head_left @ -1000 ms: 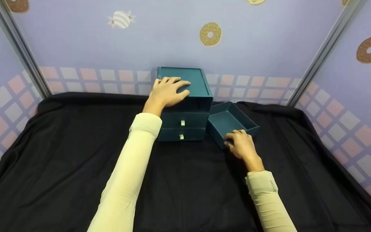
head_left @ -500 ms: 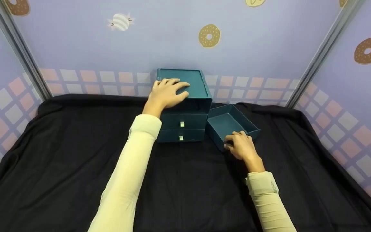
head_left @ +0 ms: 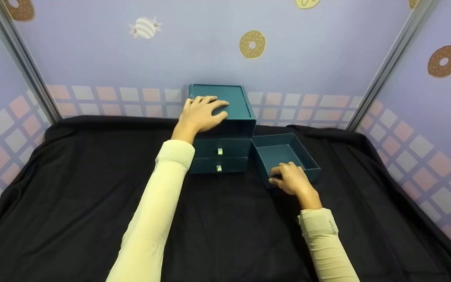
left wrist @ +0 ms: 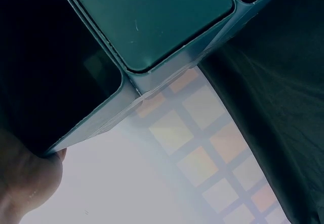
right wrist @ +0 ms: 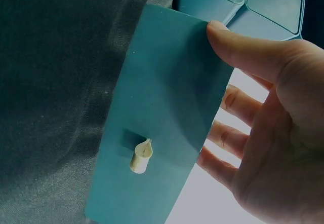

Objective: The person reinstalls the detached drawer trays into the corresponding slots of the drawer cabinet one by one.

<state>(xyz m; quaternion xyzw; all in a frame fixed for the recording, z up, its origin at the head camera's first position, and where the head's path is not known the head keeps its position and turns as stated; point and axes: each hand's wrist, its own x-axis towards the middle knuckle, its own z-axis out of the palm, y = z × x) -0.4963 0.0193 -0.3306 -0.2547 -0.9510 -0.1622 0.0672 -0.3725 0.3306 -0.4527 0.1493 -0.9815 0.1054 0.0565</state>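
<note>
Drawer [head_left: 274, 154] fully out, around 4 o'clock from the cabinet [head_left: 235, 102], front edge pinched in the right hand [head_left: 293, 178]. Left hand [head_left: 200, 114] atop the cabinet, fingers spread. Removal probably done, refit not so much tbh: top slot [head_left: 241, 128] gaping, lower drawers [head_left: 234, 149] in place.

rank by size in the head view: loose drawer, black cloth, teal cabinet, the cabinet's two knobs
1. Black cloth
2. Teal cabinet
3. Loose drawer
4. Upper knob and lower knob: they look alike, so unranked
</note>
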